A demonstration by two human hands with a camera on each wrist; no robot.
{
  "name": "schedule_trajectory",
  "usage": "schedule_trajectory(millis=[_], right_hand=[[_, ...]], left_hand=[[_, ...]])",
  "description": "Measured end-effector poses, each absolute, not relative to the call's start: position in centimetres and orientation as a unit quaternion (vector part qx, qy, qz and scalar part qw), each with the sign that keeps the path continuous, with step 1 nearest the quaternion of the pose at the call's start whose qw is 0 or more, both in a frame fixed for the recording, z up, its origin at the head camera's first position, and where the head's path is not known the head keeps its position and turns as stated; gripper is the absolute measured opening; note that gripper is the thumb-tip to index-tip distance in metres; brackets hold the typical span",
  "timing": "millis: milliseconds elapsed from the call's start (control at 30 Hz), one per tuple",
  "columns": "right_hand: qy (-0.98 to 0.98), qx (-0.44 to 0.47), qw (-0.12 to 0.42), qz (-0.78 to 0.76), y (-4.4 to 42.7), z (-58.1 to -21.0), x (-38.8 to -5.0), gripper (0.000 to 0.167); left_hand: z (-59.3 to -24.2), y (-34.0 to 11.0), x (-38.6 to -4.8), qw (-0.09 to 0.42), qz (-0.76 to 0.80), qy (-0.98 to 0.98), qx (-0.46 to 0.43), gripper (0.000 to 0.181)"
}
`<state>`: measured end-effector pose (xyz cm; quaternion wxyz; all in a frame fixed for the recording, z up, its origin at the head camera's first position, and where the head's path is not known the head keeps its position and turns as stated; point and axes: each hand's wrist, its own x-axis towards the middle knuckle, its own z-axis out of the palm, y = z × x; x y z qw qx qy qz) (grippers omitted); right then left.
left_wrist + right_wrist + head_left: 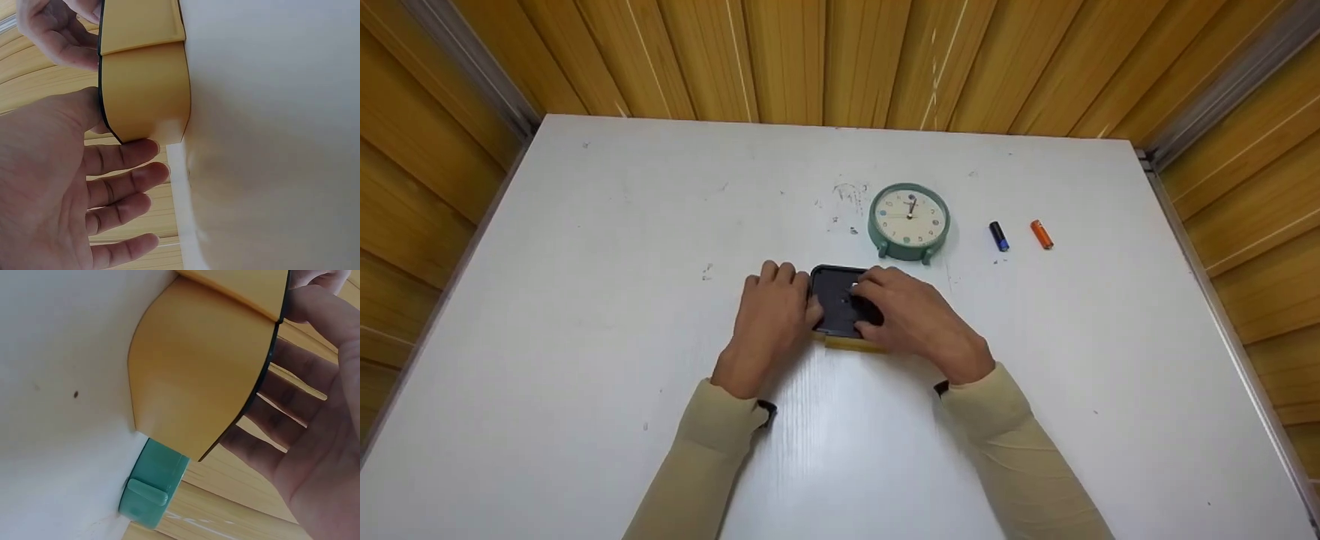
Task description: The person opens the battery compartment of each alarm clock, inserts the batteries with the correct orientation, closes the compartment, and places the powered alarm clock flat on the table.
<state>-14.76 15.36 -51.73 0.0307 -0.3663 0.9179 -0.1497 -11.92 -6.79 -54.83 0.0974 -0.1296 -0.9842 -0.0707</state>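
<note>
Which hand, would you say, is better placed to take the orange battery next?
Probably the right hand: it is nearer the orange battery; the left hand is at the left edge of the black and yellow case.

Clock numerals: 10, 2 and 5 could be read on the cream dial of the round green clock point(900, 227).
Small dial print: it was too small for reading.
Battery labels: lettering on the black-and-blue cylindrical battery point(999, 236) and orange cylindrical battery point(1042, 235) was illegible.

smooth, low-sheen casing point(146, 95) (plastic-looking)
</note>
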Motion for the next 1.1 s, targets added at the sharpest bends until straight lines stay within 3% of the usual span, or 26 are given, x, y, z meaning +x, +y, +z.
schedule_trajectory(millis=[633, 1100], right_hand=[[0.913, -0.393, 0.066, -0.090, 15.1, -50.7, -14.9, 0.035], [0.888, -0.455, 0.042, -0.053, 14.9, -50.3, -15.5, 0.024]], left_hand=[[-54.9, -6.4, -11.8, 0.073, -0.082, -0.987, -0.121, 0.032], [-54.6, -6.5, -11.9, 0.057, -0.079, -0.988, -0.120, 0.034]])
